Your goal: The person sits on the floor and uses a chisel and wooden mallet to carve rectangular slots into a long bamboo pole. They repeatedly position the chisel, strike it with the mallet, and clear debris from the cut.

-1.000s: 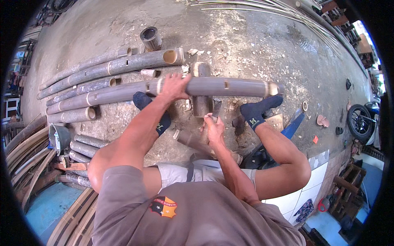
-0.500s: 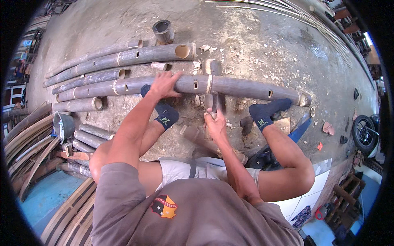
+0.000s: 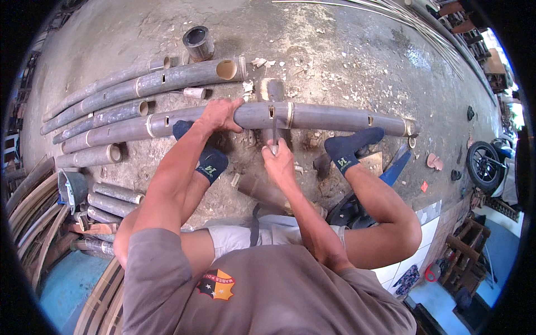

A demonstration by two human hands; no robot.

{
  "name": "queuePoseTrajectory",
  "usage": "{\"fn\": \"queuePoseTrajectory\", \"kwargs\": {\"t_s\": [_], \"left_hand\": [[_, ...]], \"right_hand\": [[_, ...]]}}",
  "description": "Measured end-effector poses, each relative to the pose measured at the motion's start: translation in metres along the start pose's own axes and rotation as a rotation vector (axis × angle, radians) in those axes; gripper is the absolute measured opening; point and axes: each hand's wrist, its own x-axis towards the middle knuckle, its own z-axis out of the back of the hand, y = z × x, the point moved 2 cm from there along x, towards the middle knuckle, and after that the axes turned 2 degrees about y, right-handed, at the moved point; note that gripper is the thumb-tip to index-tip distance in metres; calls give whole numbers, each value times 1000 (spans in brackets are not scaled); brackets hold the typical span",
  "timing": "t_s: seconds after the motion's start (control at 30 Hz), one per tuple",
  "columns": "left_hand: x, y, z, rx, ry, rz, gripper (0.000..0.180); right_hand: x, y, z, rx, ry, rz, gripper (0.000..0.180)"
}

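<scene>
A long grey bamboo pole (image 3: pixel 335 118) lies across a short bamboo block (image 3: pixel 273 89) in front of me, with small cut holes along it. My left hand (image 3: pixel 219 114) presses down on the pole left of its pale node ring. My right hand (image 3: pixel 279 162) grips a thin metal tool (image 3: pixel 274 127) whose blade stands in a slot of the pole. My two feet in dark blue socks (image 3: pixel 209 162) rest on the concrete under and beside the pole.
Several more bamboo poles (image 3: pixel 139 86) lie side by side at the left, and a short upright bamboo section (image 3: pixel 197 42) stands behind them. Shorter cut pieces (image 3: pixel 114 192) pile near my left knee. Wood chips litter the concrete floor (image 3: pixel 346 61). A wheel (image 3: pixel 480 164) stands at right.
The pole now lies further left and lower in view as my head moved closer. My right hand has brought the tool up into the pole's slot; my left hand stays on the pole.
</scene>
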Motion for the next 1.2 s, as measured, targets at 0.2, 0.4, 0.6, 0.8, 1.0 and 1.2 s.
{"fn": "queuePoseTrajectory", "kwargs": {"t_s": [0.2, 0.4, 0.6, 0.8, 1.0, 1.2], "left_hand": [[1, 3, -3, 13, 4, 5, 91], [2, -6, 8, -13, 24, 53, 95], [3, -7, 4, -40, 10, 59, 99], [0, -9, 11, 32, 50, 76, 91], [-7, -3, 3, 34, 26, 85, 95], [5, -9, 5, -4, 28, 95, 99]], "right_hand": [[28, -1, 3, -90, 84, -41, 36], [38, -11, -10, -188, -23, 20, 30], [34, -8, -55, 911, 15, -176, 27], [19, -8, -30, 637, 89, -224, 34], [41, 5, 18, -676, 145, 153, 40], [36, 8, -6, 806, 261, -325, 24]]}}
